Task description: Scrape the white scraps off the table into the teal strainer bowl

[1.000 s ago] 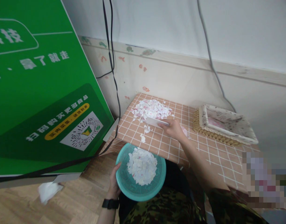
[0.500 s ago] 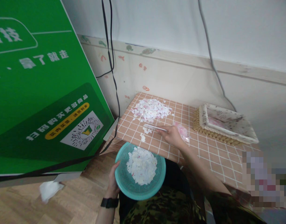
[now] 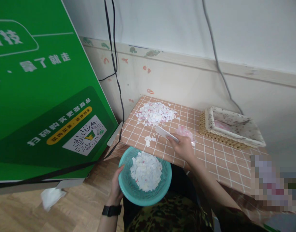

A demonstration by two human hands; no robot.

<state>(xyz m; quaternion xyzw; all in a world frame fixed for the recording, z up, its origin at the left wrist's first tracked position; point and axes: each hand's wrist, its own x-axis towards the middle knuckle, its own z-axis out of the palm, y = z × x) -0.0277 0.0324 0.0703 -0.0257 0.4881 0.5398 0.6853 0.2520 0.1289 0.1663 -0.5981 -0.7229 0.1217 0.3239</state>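
My left hand [image 3: 117, 183] grips the left rim of a round teal plastic strainer basket [image 3: 163, 190], held just below the table's front edge. Inside it lies a heap of white paper scraps [image 3: 146, 170]. Over the table, my right hand [image 3: 183, 145] is closed on a flat, pale strip [image 3: 164, 132] with a straight edge; its exact kind is unclear. A few loose scraps [image 3: 149, 140] lie near the table edge, left of the strip. Farther back is a larger pile of white and pinkish paper scraps [image 3: 156, 113]. Partly behind my right hand sits a pink, shiny clump [image 3: 184, 131].
The table [image 3: 217, 164] has a brown checked cloth. A lined wicker basket [image 3: 235, 129] stands on it at the right. A large green panel [image 3: 41, 96] fills the left, with a black cable [image 3: 120, 96] hanging beside it. A white bag-like item [image 3: 51, 196] lies on the floor.
My right hand has moved a little right and toward me, turning the strip so it slants and shows more of its face. The strainer basket stays nearly in place.
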